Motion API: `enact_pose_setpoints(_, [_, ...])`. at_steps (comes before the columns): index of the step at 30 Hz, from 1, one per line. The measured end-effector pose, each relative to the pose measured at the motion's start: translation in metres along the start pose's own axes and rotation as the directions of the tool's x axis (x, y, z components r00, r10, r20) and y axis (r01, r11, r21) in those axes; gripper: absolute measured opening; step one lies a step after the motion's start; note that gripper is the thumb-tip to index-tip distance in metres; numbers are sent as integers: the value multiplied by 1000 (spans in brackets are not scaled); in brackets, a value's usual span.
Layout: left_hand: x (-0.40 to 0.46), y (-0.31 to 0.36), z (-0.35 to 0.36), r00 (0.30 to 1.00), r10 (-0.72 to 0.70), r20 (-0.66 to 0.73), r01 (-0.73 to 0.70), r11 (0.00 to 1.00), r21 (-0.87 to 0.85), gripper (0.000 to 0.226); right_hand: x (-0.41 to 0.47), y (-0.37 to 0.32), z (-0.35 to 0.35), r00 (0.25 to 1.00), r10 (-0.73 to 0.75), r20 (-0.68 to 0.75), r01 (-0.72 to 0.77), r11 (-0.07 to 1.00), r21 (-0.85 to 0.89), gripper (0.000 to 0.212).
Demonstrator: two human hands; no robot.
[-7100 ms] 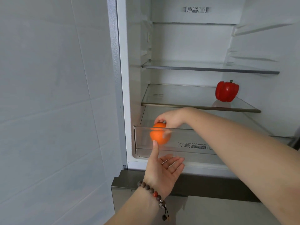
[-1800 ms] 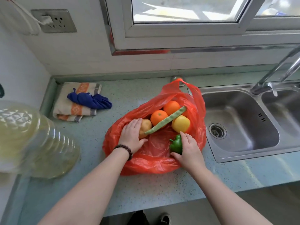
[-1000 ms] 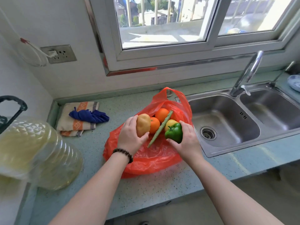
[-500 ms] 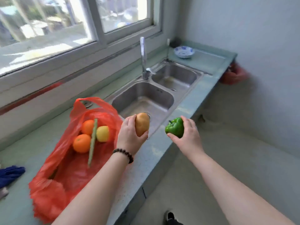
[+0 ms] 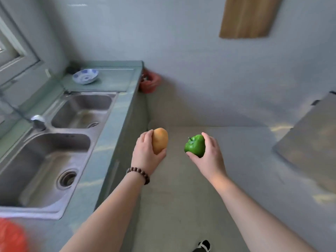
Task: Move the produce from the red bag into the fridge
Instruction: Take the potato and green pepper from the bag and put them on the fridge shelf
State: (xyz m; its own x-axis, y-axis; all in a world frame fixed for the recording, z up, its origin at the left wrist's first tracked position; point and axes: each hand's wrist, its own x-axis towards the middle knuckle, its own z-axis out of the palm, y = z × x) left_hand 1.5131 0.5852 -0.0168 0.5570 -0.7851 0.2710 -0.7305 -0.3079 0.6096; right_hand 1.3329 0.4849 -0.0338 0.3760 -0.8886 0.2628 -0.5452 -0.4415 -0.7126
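1. The left hand (image 5: pixel 145 153) grasps a potato (image 5: pixel 159 140) with the fingers curled round it, and the right hand (image 5: pixel 207 153) grasps a green pepper (image 5: pixel 195 146) in the same way.
2. Both pieces are lifted over the floor (image 5: pixel 236 170), just beside each other, the pepper at 3 o'clock from the potato.
3. The red bag (image 5: pixel 11 237) lies on the table (image 5: pixel 101 160) at about 8 o'clock from the hands, well apart and blurred; I cannot tell what it contains.
4. The sink (image 5: pixel 45 160) is at 9 o'clock.
5. I judge the task is in the middle: these two pieces are out of the bag but not yet in the fridge, which is not in view.
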Motion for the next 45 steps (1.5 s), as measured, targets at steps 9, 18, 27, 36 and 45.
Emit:
enact_pose_setpoints(9, [114, 172, 142, 952, 277, 129, -263, 958, -110, 73, 91, 129, -137, 945, 136, -298, -153, 988, -35, 82])
enact_pose_setpoints(18, [176, 312, 248, 862, 463, 208, -409, 876, -256, 74, 135, 218, -253, 813, 252, -525, -330, 942, -59, 81])
enact_pose_setpoints(27, [245, 409, 341, 755, 602, 259, -499, 784, -369, 75, 200, 293, -311, 708, 305, -637, -426, 904, -41, 82])
enact_pose_setpoints(36, [366, 516, 434, 648, 714, 265, -551, 680, -484, 74, 324, 362, -382, 581, 314, -751, -507, 861, -32, 82])
enact_pose_setpoints(45, [449, 626, 505, 545, 813, 207, -595, 549, -587, 75, 411, 413, -460, 477, 276, -835, -568, 822, -53, 82])
